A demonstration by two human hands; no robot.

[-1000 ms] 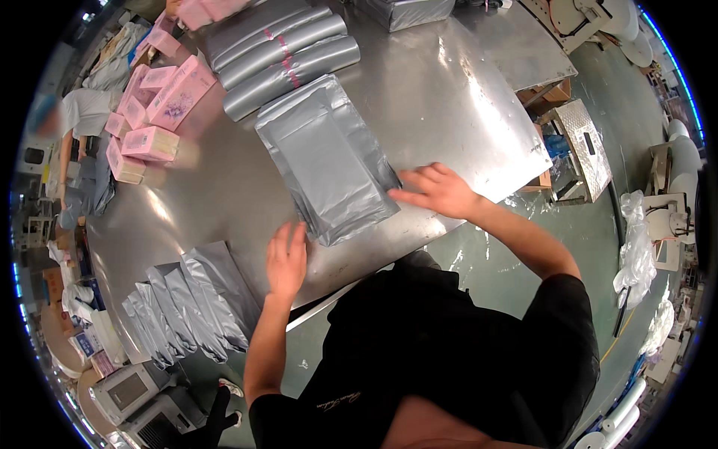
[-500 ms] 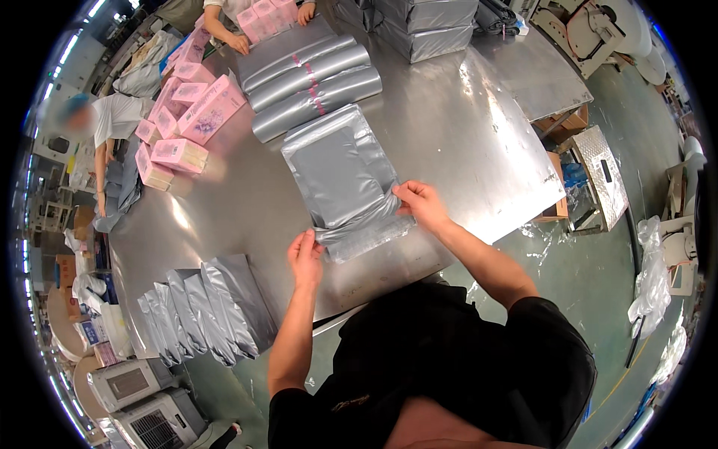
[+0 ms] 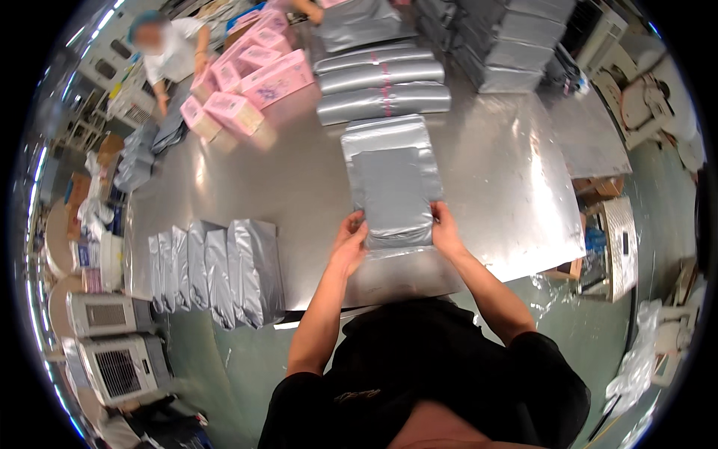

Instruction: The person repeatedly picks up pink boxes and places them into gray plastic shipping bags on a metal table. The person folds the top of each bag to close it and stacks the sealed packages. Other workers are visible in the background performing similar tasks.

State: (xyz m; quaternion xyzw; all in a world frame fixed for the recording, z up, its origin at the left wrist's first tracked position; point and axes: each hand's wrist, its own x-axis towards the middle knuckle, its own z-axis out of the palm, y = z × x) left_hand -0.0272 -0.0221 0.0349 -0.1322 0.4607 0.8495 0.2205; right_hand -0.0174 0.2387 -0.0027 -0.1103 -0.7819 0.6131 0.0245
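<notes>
A flat grey plastic mailing bag (image 3: 393,183) lies on the metal table in front of me, with a rectangular bulk showing inside it. My left hand (image 3: 349,238) grips its near left edge, fingers curled against the side. On the opposite edge, my right hand (image 3: 446,228) grips the near right side with the thumb on top. Some fingers of both hands are hidden under or behind the bag. Just beyond it lie several rolled grey bags (image 3: 383,103) with pink marks across them.
Filled grey bags (image 3: 254,273) stand in a row at the table's left front. Pink boxes (image 3: 277,78) are heaped at the far left, near a co-worker (image 3: 176,49) in white. Grey packages (image 3: 516,56) are stacked at the far right of the metal table (image 3: 501,202).
My view has turned, so the table sits straighter. The bag's crumpled near end now looks flatter and squarer. Both hands have moved from pinching its near corners to gripping its sides.
</notes>
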